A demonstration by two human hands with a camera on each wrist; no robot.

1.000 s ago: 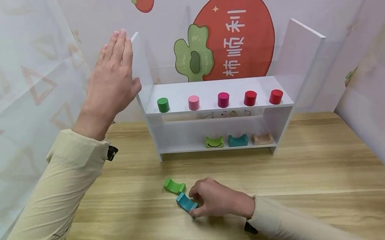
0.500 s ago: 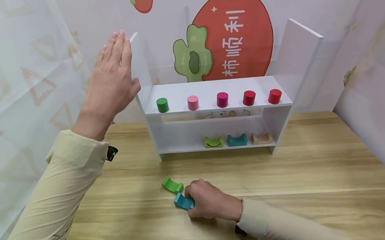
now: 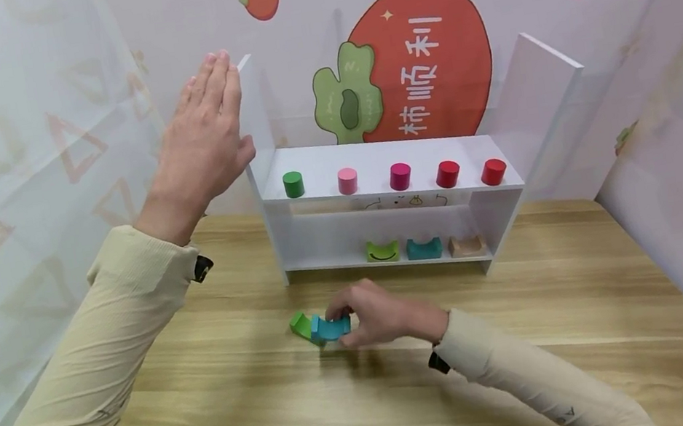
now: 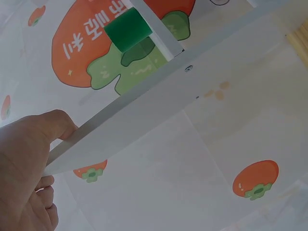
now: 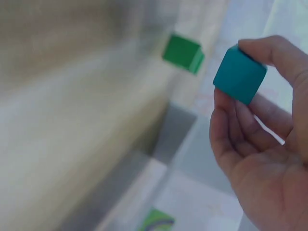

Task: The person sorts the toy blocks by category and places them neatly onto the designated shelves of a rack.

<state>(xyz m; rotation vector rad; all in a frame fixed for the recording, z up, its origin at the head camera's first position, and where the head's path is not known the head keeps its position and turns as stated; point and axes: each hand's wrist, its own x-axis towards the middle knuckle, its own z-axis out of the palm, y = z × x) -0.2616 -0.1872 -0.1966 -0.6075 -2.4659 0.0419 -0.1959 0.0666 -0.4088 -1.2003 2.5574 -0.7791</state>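
My right hand (image 3: 379, 314) pinches a blue toy block with a scooped-out top (image 3: 331, 329) between thumb and fingers. In the right wrist view the teal-blue block (image 5: 239, 74) shows a square end face, held off the table. Just behind it in the head view, partly covered, lies a green scooped block (image 3: 300, 324) on the table. My left hand (image 3: 198, 142) is at the left side panel (image 3: 255, 104) of a white shelf. The left wrist view shows the panel's edge (image 4: 108, 108) between my thumb and fingers.
On the white shelf's upper board (image 3: 372, 153) stand a green cylinder (image 3: 294, 184), two pink ones and two red ones in a row. Its lower board carries a lime block (image 3: 383, 252), a teal block (image 3: 424, 248) and a tan block (image 3: 467, 246). A printed wall sheet is behind.
My right hand has taken hold of the blue block, raised it and moved it forward toward the shelf. The green block stays on the table. My left hand keeps its place at the panel.
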